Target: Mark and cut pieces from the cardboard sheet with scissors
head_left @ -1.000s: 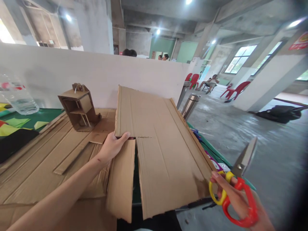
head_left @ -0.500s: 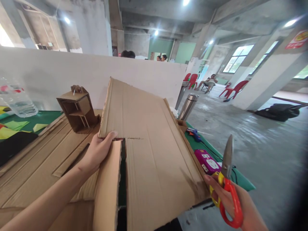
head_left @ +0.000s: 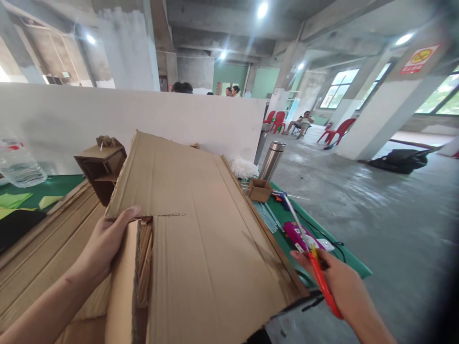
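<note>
A large cardboard sheet (head_left: 201, 229) is tilted up in front of me, with a cut strip (head_left: 122, 286) folded away along its left side. My left hand (head_left: 107, 239) is closed on the sheet's left edge, thumb on top, just above that strip. A short dark slit runs inward to the right of the thumb. My right hand (head_left: 337, 274) grips a pair of scissors (head_left: 321, 274) with red and yellow handles, beyond the sheet's lower right edge. Their blades point up and away, over the purple power strip, and appear edge-on.
A small cardboard structure (head_left: 102, 165) stands at the left, near a plastic bottle (head_left: 23, 167). Right of the sheet are a small cardboard box (head_left: 259, 190), a steel thermos (head_left: 273, 160), glue sticks (head_left: 268, 216), a glue gun (head_left: 285, 199) and a power strip (head_left: 296, 234). A white partition (head_left: 201, 114) stands behind.
The sheet and my left hand have shifted left and slightly down in view. My right hand has turned the scissors from broadside to edge-on. The small box and glue sticks now show.
</note>
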A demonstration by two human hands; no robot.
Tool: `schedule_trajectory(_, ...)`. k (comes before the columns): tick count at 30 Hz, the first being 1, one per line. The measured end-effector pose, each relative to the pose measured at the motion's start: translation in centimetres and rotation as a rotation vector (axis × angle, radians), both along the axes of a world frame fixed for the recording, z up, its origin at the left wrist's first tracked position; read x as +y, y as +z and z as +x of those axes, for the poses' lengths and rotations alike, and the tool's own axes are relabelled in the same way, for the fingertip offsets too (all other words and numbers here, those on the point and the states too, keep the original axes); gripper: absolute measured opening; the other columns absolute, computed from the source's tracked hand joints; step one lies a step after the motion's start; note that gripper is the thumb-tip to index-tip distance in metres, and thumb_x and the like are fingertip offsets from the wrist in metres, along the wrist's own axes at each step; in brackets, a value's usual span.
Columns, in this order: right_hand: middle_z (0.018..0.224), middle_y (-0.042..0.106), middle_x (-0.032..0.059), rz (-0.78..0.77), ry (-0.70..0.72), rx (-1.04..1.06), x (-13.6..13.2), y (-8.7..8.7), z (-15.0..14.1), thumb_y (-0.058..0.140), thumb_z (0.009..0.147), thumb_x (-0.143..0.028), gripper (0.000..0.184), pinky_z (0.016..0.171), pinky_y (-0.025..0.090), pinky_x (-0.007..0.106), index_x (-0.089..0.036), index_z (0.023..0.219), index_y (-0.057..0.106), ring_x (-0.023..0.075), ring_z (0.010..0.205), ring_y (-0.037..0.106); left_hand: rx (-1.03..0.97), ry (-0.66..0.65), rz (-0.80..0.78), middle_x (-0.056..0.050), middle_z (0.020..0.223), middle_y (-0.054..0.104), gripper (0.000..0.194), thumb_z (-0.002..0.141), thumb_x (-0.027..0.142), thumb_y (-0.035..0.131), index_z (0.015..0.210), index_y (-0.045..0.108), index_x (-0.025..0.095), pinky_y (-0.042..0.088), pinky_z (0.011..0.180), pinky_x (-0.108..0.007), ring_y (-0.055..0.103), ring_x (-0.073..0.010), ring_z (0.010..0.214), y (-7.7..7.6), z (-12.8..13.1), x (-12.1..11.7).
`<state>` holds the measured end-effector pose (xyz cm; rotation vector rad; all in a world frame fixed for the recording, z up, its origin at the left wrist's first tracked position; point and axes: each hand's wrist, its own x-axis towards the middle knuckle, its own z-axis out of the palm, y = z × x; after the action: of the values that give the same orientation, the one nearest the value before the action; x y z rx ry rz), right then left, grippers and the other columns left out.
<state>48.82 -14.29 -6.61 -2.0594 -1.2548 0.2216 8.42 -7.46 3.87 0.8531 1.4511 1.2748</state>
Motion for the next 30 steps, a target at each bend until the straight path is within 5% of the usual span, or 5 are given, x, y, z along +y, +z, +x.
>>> schedule_trajectory(8,0.073,0.07,0.0098,-0.141,0.072,-0.213,1.8,0.8,0.0,0.048,0.07,-0.059,0.039,0.06,0.046,0.035,-0.024,0.079,0.061,0.0298,0.068,0.065,-0.014,-0.114,-0.027,-0.002,0.056,0.069,0.03,0.065,0.046,0.072,0.073,0.068,0.017,0.051,0.049,-0.026,0.063,-0.0191,0.049,-1.5,1.8,0.6)
schedule_trajectory(13,0.085,0.07,0.0115,-0.119,0.125,-0.314,2.8,-0.3,-0.1,0.049,0.074,-0.048,0.031,0.062,0.045,0.034,-0.022,0.085,0.062,0.0301,0.077,0.065,0.052,-0.145,-0.014,-0.004,0.053,0.068,0.031,0.063,0.047,0.071,0.066,0.067,0.016,0.05,0.045,-0.025,0.064,-0.0204,0.049,-1.9,2.3,1.3)
schedule_trajectory(21,0.102,0.068,0.0119,-0.151,0.246,-0.257,3.7,-1.8,-1.1,0.053,0.076,-0.04,0.029,0.074,0.046,0.035,-0.019,0.094,0.061,0.0297,0.09,0.064,0.063,-0.182,-0.074,-0.006,0.055,0.068,0.033,0.062,0.047,0.073,0.068,0.068,0.015,0.052,0.046,-0.028,0.064,-0.0209,0.049,-2.8,1.1,2.0)
schedule_trajectory(30,0.094,0.068,0.0132,0.004,0.33,-0.204,5.3,-0.7,-2.0,0.054,0.074,-0.041,0.028,0.075,0.047,0.036,-0.018,0.089,0.061,0.0293,0.087,0.063,0.235,-0.216,0.028,-0.01,0.084,0.074,0.041,0.066,0.051,0.071,0.091,0.065,0.018,0.055,0.062,-0.03,0.07,-0.0266,0.076,-2.5,1.0,1.8)
